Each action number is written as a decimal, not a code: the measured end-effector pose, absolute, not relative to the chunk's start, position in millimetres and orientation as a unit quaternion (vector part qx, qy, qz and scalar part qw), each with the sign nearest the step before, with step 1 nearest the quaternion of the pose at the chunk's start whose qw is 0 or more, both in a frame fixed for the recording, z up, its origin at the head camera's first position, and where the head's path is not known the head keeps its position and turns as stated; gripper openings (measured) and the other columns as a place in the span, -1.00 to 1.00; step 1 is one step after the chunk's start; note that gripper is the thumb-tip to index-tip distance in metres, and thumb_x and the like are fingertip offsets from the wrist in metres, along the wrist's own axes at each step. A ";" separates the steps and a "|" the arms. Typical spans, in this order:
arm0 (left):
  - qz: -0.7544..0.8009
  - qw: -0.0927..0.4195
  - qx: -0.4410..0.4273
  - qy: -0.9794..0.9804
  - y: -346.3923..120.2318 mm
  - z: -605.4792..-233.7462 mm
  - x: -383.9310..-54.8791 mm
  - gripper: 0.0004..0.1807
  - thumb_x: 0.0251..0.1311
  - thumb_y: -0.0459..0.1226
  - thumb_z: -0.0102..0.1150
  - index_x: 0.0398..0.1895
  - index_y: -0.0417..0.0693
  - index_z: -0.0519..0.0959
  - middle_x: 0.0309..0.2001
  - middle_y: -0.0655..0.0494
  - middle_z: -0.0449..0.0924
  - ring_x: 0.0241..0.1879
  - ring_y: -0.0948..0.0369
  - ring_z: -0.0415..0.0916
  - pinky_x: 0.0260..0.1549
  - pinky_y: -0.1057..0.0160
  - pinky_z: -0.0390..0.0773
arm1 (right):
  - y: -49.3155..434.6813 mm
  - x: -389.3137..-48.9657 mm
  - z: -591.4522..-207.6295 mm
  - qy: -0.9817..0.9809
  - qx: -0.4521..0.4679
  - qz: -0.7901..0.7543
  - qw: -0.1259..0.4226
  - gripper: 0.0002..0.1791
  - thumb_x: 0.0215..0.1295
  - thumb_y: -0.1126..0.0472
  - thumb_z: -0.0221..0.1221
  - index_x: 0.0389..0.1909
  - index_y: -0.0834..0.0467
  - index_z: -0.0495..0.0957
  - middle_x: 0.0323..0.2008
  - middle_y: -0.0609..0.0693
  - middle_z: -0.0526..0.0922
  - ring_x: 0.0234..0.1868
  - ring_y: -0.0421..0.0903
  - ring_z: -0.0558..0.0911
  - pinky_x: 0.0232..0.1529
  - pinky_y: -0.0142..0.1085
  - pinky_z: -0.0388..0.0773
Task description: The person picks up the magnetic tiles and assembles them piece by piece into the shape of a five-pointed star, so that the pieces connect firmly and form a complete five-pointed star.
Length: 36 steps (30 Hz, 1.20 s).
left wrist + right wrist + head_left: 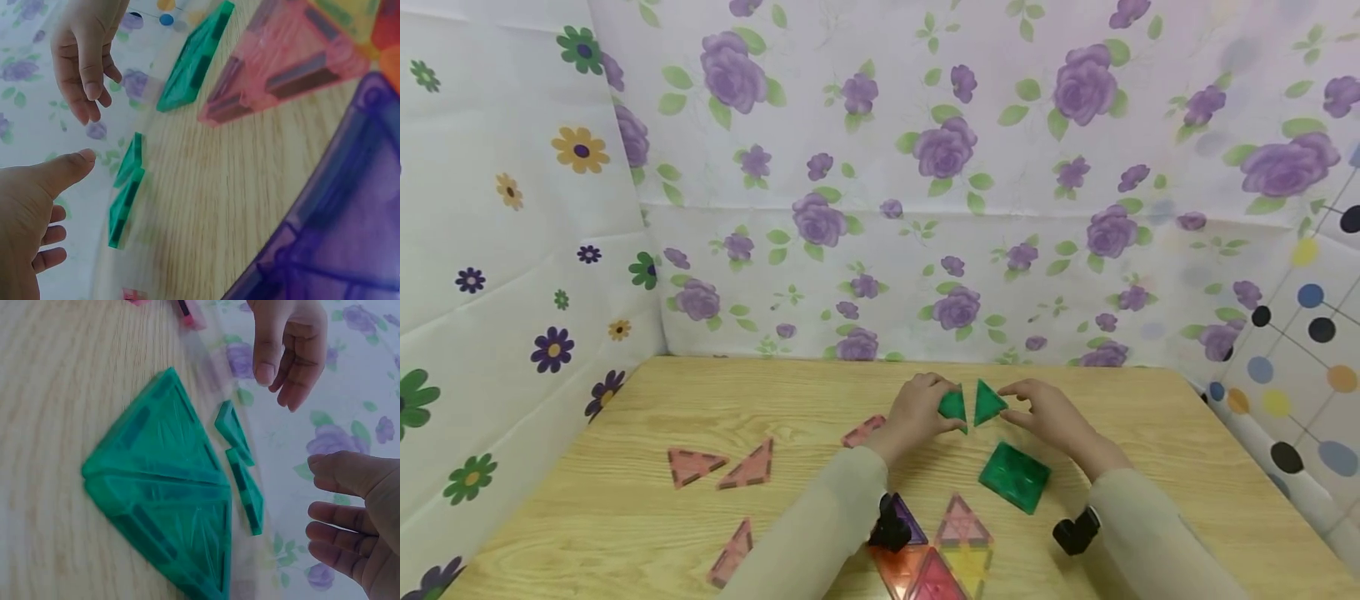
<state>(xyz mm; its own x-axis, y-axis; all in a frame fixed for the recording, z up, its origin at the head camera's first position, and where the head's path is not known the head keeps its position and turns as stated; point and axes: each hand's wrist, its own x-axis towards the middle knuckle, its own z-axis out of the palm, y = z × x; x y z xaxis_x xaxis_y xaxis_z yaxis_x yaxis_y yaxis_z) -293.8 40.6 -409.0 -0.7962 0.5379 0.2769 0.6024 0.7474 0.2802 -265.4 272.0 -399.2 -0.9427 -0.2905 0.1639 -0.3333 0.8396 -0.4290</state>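
Two small green triangle magnetic tiles lie close together toward the back of the table, the left tile [953, 406] and the right tile [989, 402]. Over the left one hovers my left hand [917, 408], thumb and fingers spread, covering part of it in the head view. My right hand [1048, 417] is at the outer corner of the other, fingers loosely bent. Both wrist views show the hands apart from these tiles, with nothing between their fingers. Nearer to me sits a green square [1015, 477], formed of two triangle tiles side by side in the right wrist view [156, 444].
In front, a joined patch holds a pink triangle [961, 523], a purple tile [910, 521], an orange tile [898, 567], a red tile [936, 579] and a yellow tile [968, 567]. Several pink triangles [751, 467] lie loose at left. A flowered curtain [880, 275] stands behind the table.
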 end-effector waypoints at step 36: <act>-0.103 0.061 -0.272 -0.955 58.1 -434.2 -306.8 -0.34 0.09 0.22 0.23 0.19 0.09 0.51 0.13 0.12 0.56 0.12 0.12 0.48 0.19 0.06 0.40 | 240.1 -301.1 -415.7 -0.977 0.143 0.157 0.001 -0.75 0.26 0.23 0.25 -0.08 0.24 0.66 -0.01 0.18 0.63 0.04 0.17 0.60 0.08 0.00 0.54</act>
